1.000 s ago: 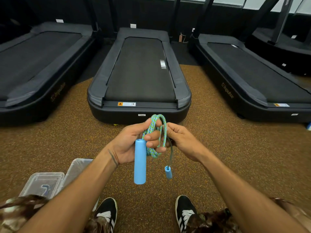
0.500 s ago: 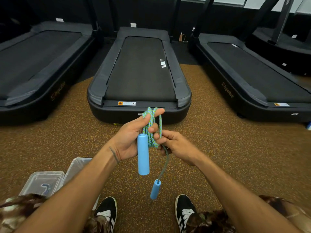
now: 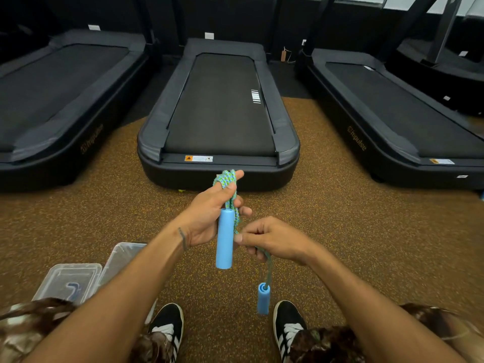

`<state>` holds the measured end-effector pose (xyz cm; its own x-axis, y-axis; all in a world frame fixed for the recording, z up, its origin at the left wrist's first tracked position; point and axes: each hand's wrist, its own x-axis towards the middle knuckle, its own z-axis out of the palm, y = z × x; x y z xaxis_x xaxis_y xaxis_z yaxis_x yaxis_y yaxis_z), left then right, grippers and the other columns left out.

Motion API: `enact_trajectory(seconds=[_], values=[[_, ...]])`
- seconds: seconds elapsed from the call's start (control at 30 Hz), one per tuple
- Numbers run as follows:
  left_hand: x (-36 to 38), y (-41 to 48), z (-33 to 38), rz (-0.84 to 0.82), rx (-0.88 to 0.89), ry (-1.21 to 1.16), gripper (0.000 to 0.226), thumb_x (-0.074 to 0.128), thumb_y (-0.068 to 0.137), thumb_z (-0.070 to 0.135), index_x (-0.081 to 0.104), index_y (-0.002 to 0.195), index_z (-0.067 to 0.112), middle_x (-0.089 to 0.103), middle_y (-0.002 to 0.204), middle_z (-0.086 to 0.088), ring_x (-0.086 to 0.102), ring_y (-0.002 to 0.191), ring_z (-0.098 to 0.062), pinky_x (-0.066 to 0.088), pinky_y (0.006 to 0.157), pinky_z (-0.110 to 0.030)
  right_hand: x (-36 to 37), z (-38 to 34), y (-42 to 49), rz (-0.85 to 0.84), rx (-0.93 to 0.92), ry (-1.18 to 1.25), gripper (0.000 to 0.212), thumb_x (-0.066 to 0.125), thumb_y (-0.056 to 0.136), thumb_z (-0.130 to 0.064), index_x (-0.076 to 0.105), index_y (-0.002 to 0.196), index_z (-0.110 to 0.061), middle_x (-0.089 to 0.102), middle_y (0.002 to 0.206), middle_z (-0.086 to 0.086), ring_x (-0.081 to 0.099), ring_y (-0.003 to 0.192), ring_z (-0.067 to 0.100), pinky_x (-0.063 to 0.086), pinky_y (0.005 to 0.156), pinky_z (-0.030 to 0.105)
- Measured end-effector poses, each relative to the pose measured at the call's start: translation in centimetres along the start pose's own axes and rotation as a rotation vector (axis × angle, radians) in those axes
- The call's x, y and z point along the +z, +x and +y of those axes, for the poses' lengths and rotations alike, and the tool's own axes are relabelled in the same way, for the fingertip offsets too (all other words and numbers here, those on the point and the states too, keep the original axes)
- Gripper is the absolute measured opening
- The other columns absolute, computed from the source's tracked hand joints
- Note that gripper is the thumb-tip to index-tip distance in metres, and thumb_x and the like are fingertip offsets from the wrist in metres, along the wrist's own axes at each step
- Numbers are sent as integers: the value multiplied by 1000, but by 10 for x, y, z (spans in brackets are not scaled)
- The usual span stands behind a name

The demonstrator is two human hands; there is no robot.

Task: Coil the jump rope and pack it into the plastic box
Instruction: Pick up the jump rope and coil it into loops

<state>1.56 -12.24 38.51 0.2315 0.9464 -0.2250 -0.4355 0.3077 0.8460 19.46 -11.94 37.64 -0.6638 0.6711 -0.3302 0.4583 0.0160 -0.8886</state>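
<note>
My left hand [image 3: 209, 210] grips the bundled coils of the green-and-blue jump rope [image 3: 228, 182], with one light blue foam handle [image 3: 224, 238] hanging straight down from the fist. My right hand [image 3: 275, 238], lower and to the right, pinches the free strand of rope. The second blue handle [image 3: 263, 298] dangles from that strand above my right shoe. The clear plastic box [image 3: 66, 281] sits open on the floor at lower left, partly hidden by my left forearm, with its lid [image 3: 121, 258] beside it.
Three black treadmills stand ahead: one straight in front [image 3: 218, 121], one at the left [image 3: 60, 95], one at the right [image 3: 398, 113]. Speckled brown carpet [image 3: 366, 231] covers the floor. My two black-and-white shoes [image 3: 167, 328] are at the bottom.
My right hand has dropped down and away from the coil, drawing the free strand out. The small handle now hangs lower. My left hand keeps the coil.
</note>
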Motion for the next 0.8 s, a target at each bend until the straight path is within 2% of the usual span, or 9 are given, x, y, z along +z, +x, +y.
enact_trajectory(seconds=[0.07,0.13,0.23,0.3,0.37,0.47,0.6,0.73,0.8], values=[[-2,1,-3,43,-9,56,37,41,106,24,49,141,27,51,74,-4,65,73,-21,46,86,-39,-2,-3,-1,-17,-33,-69,28,68,93,-33,71,81,-8,56,64,-4,51,56,8,44,55,24],[-5,2,-7,67,-42,91,36,43,105,23,50,140,27,52,74,-4,63,73,-19,48,83,-39,-5,-8,-2,6,-73,-170,25,71,91,-35,71,78,-14,53,60,-7,46,55,6,38,54,22],[-5,-2,-10,44,-118,154,36,45,104,21,51,139,25,56,78,-8,56,65,-16,51,66,-33,-10,-14,-1,85,-174,-341,15,74,88,-36,71,79,-25,52,60,-11,41,53,3,32,54,24],[0,-6,-10,0,-184,171,33,46,104,19,55,135,22,64,95,-20,60,69,-20,55,61,-33,-12,-17,-1,147,-232,-366,11,78,85,-33,72,80,-25,59,60,-12,47,53,1,34,54,19],[4,-8,-10,-18,-239,159,32,49,102,12,56,133,8,66,106,-24,66,74,-25,59,64,-36,-13,-17,0,199,-274,-340,12,82,80,-31,74,80,-22,69,67,-10,60,63,0,44,62,20],[5,-8,-9,-17,-280,164,35,54,99,6,48,129,-10,61,90,-22,63,59,-26,61,59,-38,-17,-14,3,299,-326,-370,17,87,73,-34,74,78,-25,65,76,-12,60,74,4,46,67,25],[0,-10,-4,-106,-351,194,32,62,90,24,60,112,1,56,67,-12,56,52,-21,60,68,-44,-20,-12,5,349,-344,-375,24,90,68,-31,69,77,-23,53,79,-15,53,72,-1,38,64,13],[-3,-14,1,-260,-428,114,25,54,94,31,61,100,8,51,67,-8,49,46,-15,57,64,-39,-21,-10,8,378,-355,-389,35,91,65,-35,60,79,-26,53,85,-11,48,72,1,39,65,20],[-9,-15,3,-336,-468,92,25,51,97,31,59,98,7,50,71,-7,48,45,-13,57,64,-37,-21,-10,9,384,-350,-378,42,92,65,-34,57,87,-28,52,89,-11,47,71,-2,36,64,15]])
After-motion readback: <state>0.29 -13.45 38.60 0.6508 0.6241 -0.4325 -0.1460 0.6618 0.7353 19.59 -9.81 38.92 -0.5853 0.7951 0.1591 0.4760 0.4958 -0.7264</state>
